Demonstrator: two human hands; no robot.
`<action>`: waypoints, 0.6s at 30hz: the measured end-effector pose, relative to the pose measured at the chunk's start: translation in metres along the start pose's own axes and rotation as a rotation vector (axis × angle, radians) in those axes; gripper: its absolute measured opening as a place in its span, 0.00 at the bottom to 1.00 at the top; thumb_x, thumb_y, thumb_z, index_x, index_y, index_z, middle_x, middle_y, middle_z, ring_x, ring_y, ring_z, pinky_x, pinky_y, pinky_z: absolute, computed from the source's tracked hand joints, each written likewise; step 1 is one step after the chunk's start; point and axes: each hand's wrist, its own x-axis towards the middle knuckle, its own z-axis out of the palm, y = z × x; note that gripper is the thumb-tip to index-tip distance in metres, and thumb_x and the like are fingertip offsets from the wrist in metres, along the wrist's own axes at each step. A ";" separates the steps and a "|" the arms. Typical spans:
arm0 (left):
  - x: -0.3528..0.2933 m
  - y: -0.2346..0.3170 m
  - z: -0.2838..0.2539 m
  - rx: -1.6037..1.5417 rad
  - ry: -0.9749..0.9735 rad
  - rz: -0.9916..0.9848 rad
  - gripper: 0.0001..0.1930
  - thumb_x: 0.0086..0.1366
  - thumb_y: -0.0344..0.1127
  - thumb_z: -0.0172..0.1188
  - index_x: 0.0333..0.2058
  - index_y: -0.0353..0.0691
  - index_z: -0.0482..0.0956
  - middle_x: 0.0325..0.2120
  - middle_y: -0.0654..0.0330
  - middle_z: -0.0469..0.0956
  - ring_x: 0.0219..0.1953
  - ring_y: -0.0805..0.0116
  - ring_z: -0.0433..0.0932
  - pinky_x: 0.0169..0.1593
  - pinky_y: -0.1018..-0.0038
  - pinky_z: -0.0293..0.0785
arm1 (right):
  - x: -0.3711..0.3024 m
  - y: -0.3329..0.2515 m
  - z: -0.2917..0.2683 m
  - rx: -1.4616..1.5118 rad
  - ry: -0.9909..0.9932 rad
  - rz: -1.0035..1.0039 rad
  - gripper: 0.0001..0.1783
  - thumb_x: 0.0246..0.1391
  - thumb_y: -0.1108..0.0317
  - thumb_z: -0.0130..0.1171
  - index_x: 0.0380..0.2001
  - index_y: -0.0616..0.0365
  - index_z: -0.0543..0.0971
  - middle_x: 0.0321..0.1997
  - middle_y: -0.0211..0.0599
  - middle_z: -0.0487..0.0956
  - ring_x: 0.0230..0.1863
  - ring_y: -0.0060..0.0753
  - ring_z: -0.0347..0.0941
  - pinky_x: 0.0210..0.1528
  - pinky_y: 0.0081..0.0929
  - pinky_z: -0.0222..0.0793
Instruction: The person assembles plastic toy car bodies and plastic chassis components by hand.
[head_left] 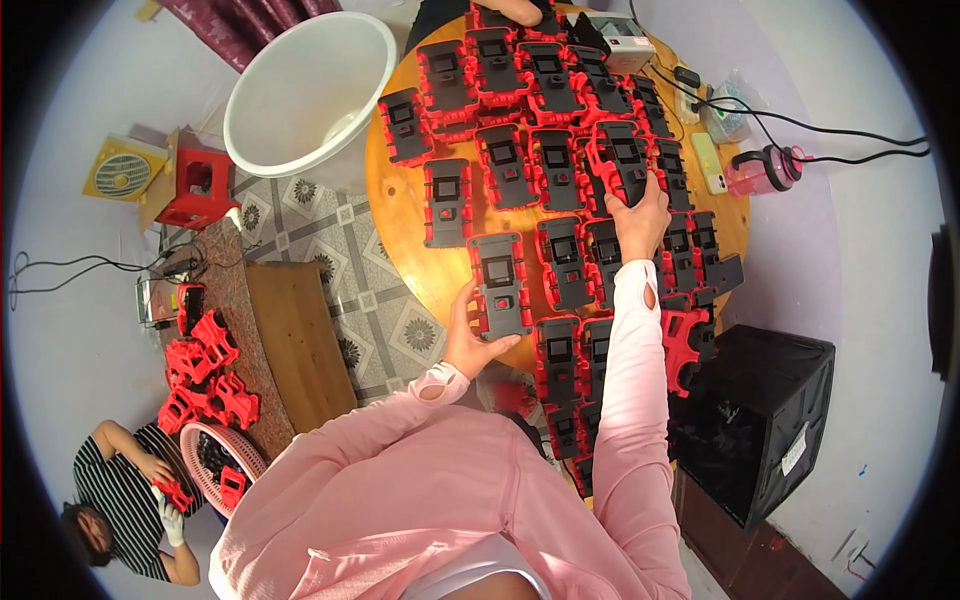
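Rows of red-and-black plastic housings (555,160), each with a black face and a square recess, cover the round wooden table (405,225). My left hand (466,335) grips the lower left side and bottom edge of one housing (502,290) at the table's near left edge. Farther off to the right, my right hand (640,218) is closed on the lower end of another housing (624,160). That one sits tilted above its neighbours, with its red side showing; some fingers are hidden behind it. Several more housings (560,360) stand in the rows below my right forearm.
A large white tub (310,95) stands back left. At the table's right are a pink bottle (765,172), a green-yellow phone-like object (708,163), black cables and a black crate (750,420). A co-worker sits lower left by a pink basket (205,490); another person's hand (512,10) reaches in at the far edge.
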 end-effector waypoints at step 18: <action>0.172 0.076 0.015 0.316 0.234 0.330 0.55 0.40 0.43 0.79 0.63 0.36 0.54 0.57 0.45 0.66 0.58 0.53 0.67 0.61 0.64 0.64 | -0.046 0.002 -0.035 0.020 0.026 -0.031 0.55 0.43 0.48 0.70 0.68 0.53 0.52 0.71 0.62 0.47 0.66 0.66 0.55 0.62 0.52 0.57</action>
